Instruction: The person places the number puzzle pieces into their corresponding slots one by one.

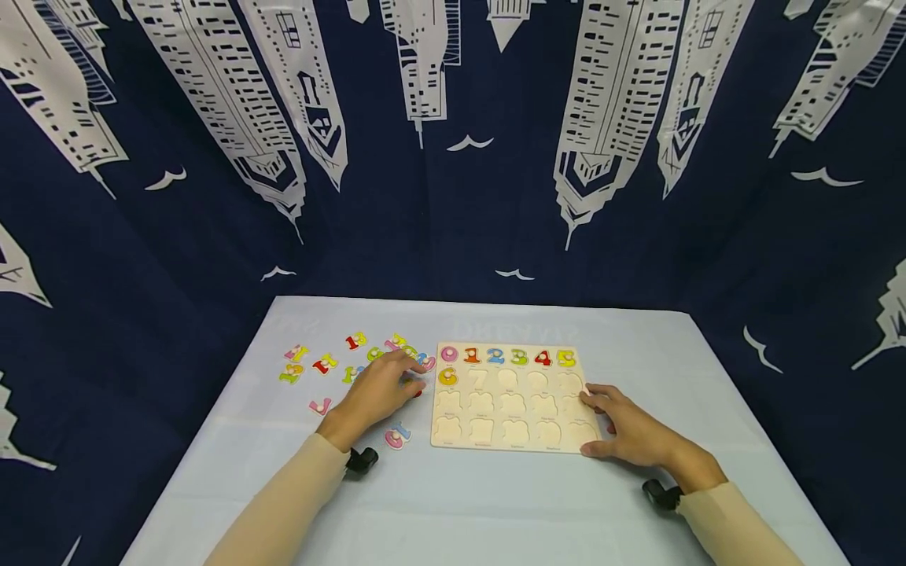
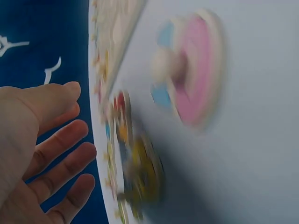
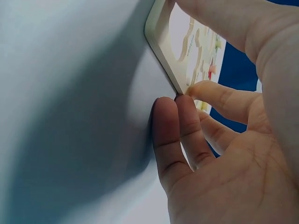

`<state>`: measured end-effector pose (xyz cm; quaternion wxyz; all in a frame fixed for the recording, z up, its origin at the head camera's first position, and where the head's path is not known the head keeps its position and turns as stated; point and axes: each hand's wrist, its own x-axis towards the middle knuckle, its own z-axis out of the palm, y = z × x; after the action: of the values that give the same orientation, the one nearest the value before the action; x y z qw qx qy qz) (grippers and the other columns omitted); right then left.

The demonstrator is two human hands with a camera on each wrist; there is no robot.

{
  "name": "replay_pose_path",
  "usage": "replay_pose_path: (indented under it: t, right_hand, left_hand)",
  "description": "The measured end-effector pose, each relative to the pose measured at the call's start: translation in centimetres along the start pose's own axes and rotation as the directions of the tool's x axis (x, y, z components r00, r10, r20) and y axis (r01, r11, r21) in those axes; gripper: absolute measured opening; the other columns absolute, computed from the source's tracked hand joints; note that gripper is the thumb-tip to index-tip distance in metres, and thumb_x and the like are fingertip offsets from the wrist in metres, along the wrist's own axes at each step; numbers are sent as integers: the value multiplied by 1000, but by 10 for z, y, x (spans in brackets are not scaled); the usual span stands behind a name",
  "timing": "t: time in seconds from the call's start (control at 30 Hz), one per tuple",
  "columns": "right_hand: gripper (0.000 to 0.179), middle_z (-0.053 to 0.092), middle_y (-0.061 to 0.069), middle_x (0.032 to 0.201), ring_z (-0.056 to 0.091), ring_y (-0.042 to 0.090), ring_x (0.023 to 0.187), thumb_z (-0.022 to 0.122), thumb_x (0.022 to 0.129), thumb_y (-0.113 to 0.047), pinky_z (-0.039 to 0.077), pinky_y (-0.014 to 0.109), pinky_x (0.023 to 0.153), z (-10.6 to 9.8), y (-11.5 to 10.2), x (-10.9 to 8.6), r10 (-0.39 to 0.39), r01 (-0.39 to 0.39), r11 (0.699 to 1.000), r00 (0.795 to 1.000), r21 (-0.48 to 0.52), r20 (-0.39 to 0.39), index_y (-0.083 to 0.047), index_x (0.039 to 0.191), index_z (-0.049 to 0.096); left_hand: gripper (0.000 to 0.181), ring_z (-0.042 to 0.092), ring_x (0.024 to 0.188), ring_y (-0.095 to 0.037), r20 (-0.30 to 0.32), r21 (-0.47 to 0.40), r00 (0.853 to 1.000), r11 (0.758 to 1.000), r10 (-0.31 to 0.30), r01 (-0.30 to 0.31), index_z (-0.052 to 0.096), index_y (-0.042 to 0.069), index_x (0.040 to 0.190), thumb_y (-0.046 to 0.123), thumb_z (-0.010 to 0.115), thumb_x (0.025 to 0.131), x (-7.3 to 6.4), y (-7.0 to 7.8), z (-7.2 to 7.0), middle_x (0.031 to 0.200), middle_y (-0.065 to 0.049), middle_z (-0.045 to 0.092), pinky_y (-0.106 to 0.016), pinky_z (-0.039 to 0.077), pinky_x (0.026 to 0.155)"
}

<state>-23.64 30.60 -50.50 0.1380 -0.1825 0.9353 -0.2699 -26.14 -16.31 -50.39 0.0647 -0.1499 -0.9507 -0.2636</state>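
Observation:
A pale wooden number puzzle board [image 1: 464, 426] lies on the table, with colourful digits 0 to 5 along its top row and a yellow 6 [image 1: 447, 376] at the left of the second. My right hand [image 1: 633, 431] holds the board's right side, thumb by the near corner and fingers along the edge. Over the loose pieces left of the board hovers my left hand [image 1: 378, 395], fingers relaxed and apart. Nothing shows between them in the left wrist view. A pink-and-blue knobbed piece [image 2: 198, 70] and a blurred yellow piece [image 2: 147, 168] lie near that hand.
Several loose pieces are scattered on the white table [image 1: 269, 487], among them a red-and-yellow one [image 1: 325, 363] and a pink one [image 1: 320, 406]. Behind the table's far edge hangs a dark blue cloth [image 1: 425, 236] printed with white buildings.

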Motion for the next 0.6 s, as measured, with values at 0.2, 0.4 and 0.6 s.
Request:
replay_pose_path:
  t: [0.2,0.4,0.6]
  right_hand:
    - [105,36,35,181,61,48,148,103,90,-35,67,50,108,0,1,0,-8,8,1000,1000,3,3,12,168,51]
    - [103,37,36,180,61,51,149,103,90,-34,68,50,107,-1,3,-2,-18,18,1000,1000,5,-4,13,167,52]
    - [104,38,36,180,61,49,148,103,90,-36,68,46,105,0,1,0,-26,26,1000,1000,2,-2,13,167,51]
  left_hand:
    - [23,76,113,-23,-1,9,999,999,-52,52,89,14,124,22,93,102,-29,-31,-23,120,-1,83,-47,66,105]
    - [24,78,117,-25,-38,27,995,995,-95,96,89,16,124,20,94,101,-55,-63,-40,121,-2,83,-53,65,108]
    - [20,76,115,-25,-73,40,989,990,-131,134,89,17,120,18,93,101,-81,-92,-61,119,-2,83,-55,63,105]
